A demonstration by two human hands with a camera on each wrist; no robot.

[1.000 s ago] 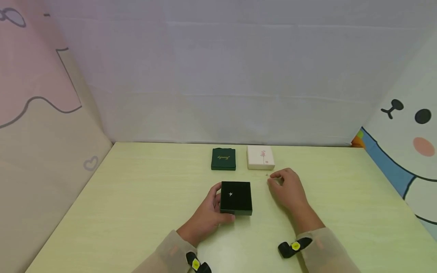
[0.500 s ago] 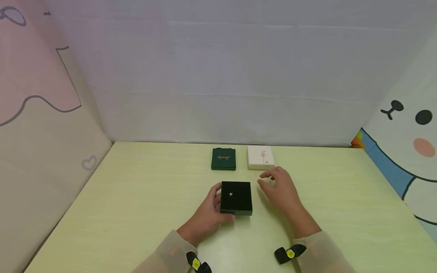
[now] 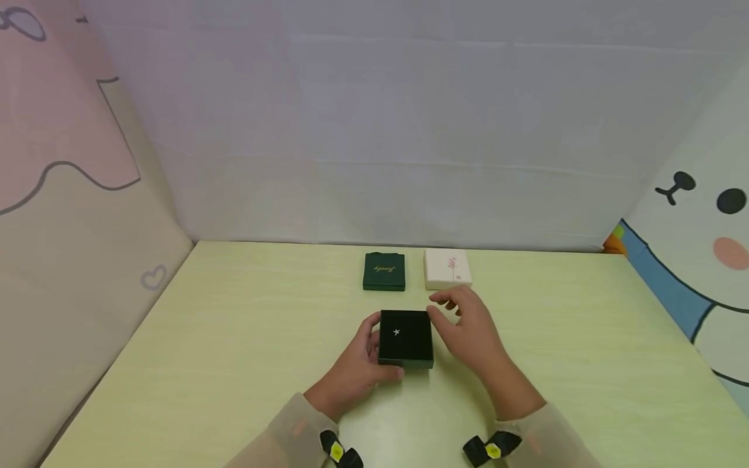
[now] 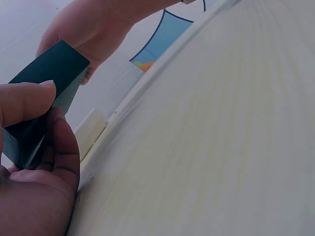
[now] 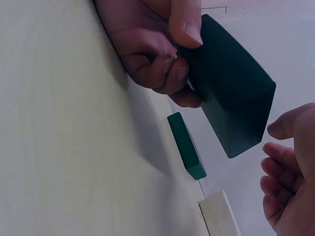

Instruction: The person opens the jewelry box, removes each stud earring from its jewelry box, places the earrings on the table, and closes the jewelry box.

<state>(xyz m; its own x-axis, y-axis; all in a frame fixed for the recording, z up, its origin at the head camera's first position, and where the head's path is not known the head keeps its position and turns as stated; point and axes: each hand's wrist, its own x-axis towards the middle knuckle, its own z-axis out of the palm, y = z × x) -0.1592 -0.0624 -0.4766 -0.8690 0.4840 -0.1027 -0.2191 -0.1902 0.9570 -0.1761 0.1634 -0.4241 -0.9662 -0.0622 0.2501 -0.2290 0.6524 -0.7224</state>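
Observation:
My left hand (image 3: 357, 374) grips a dark green jewelry box (image 3: 406, 365) from its left side, thumb on the near face, raised above the table. The box has a black top face, on which a small silver star-shaped piece (image 3: 396, 332) sits left of centre. My right hand (image 3: 468, 325) is at the box's far right corner. In the right wrist view its thumb (image 5: 283, 127) is very near the box edge, apart from the index finger, the other fingers loosely bent. I see nothing held between them. The left hand's fingers under the box are partly hidden in the head view.
Toward the table's back edge lie a green lid (image 3: 383, 272) with gold lettering and, right of it, a white box (image 3: 447, 268) with a pink flower print. A tiny shiny thing (image 4: 91, 176) is on the table in the left wrist view. Printed cloth walls enclose the table.
The right hand has moved left, from beside the white box's near right corner to the green box's corner. The left hand and its box have stayed nearly still.

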